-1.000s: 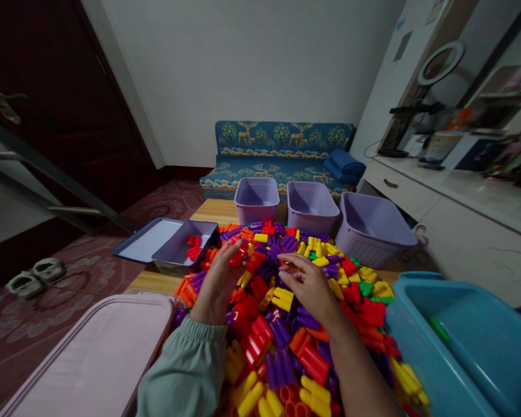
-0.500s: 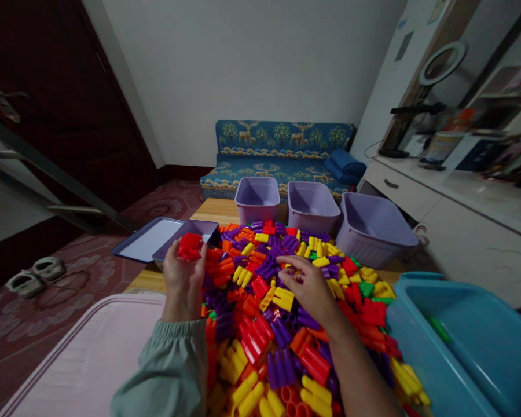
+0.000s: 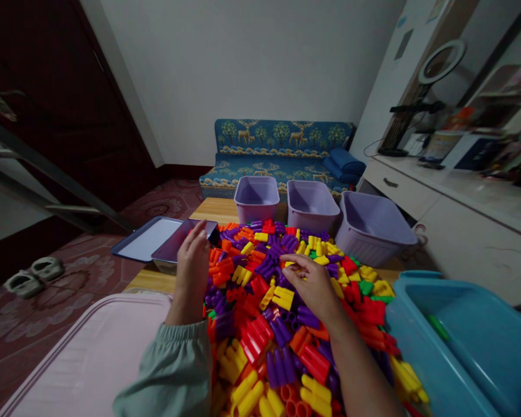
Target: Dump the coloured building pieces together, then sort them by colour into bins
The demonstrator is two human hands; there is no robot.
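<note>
Half a second ago a red block sat in the left hand [image 3: 193, 263]; now none shows there, so it has probably been let go into the hinged box [image 3: 165, 249], and that piece's transfer looks finished. The hand hides much of the box's inside, so I cannot confirm where the block lies. The left hand's fingers are extended and its palm is turned away. The right hand [image 3: 309, 285] has kept its place over the pile of tube blocks [image 3: 282, 298], loosely curled, thumb and fingers apart, with no piece visibly pinched.

The blocks are glossy, hard-looking plastic: rounded hollow tubes joined side by side in red, purple, yellow, orange and green, heaped on the wood-grained bench [image 3: 217, 209]. Left of the pile is the box, shallow and rectangular, its flat lid [image 3: 150, 238] folded back. Behind the pile stand smooth lavender bins [image 3: 257, 211] with rounded corners; to its right sits a shiny turquoise tub [image 3: 421, 341].
</note>
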